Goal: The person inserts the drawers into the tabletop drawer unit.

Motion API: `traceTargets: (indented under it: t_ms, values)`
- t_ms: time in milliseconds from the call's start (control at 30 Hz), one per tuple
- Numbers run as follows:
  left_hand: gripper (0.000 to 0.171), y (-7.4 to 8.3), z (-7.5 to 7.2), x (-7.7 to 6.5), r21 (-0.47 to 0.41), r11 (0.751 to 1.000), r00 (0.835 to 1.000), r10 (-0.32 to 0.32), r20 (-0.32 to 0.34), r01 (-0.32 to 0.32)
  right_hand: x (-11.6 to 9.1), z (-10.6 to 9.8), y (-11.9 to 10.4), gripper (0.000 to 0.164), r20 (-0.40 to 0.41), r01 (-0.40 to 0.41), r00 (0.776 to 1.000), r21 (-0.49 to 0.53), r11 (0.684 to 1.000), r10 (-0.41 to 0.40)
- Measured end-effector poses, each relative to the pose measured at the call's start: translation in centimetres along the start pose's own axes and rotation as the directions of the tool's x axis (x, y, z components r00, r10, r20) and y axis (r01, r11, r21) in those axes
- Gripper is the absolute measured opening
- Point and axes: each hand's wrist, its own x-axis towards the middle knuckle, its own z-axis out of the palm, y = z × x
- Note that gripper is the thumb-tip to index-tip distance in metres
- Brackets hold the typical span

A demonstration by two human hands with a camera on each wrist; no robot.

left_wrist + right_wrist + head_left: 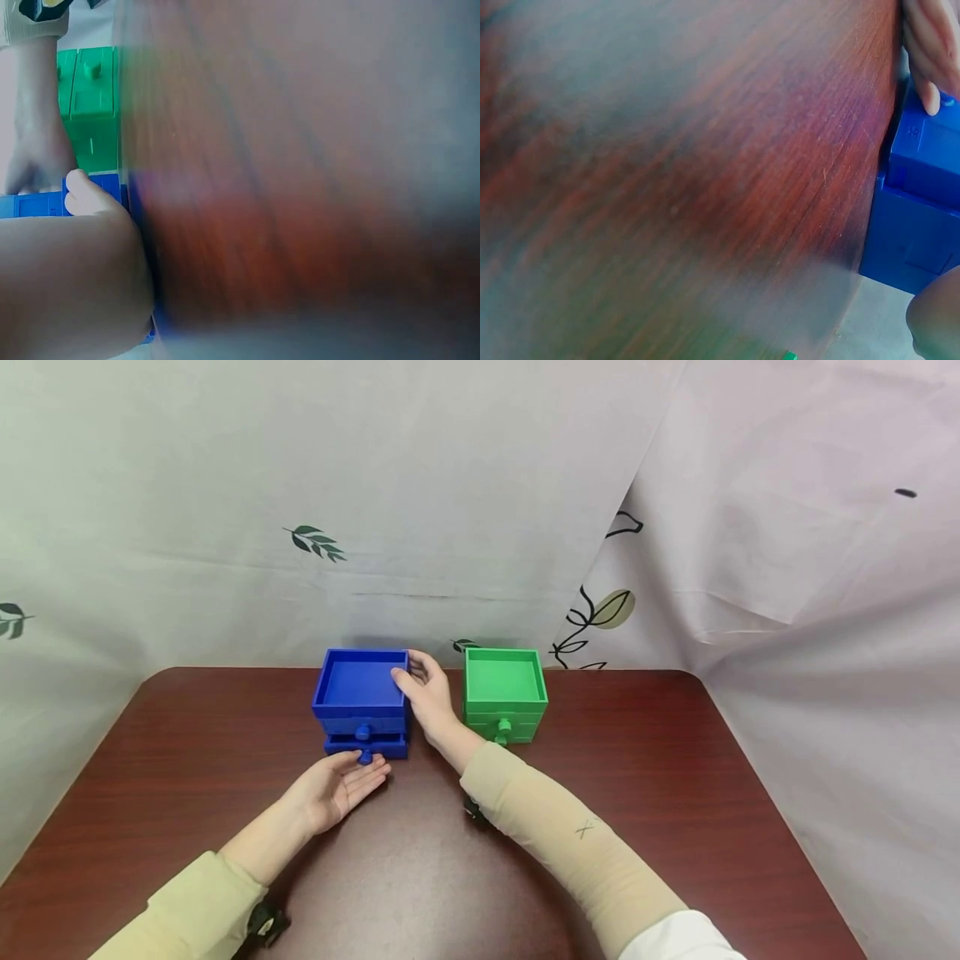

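A blue drawer box [360,720] with an open tray top stands near the table's back edge. Its lower drawer [390,747] is pulled partly out; the upper one sits in. My left hand [330,793], palm turned up, has thumb and index finger on either side of the lower drawer's blue knob [366,757], pinching it. With the thumb over the top rim and the fingers along the right side, my right hand [432,700] holds the box. In the right wrist view, a left fingertip [930,101] lies beside the knob.
A green drawer box [505,693] of similar build stands just right of my right hand, its drawers in. The brown table [405,868] extends in front. A pale curtain [480,510] with leaf prints hangs behind the back edge.
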Motion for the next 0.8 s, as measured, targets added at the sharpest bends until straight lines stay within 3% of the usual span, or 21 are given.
traceTargets:
  t_ms: [500,800]
  values:
    - [0.04,1.1,0.4,1.1,-0.034,0.999,1.0,-0.009,0.03,0.01,0.2,0.0,0.0,0.046,0.0,0.0,1.0,-0.01,1.0,0.0]
    - [0.027,1.1,-0.5,0.8,0.003,1.0,1.0,-0.003,0.023,0.003,0.1,0.0,0.1,0.046,-0.006,0.0,1.0,-0.024,1.0,0.0]
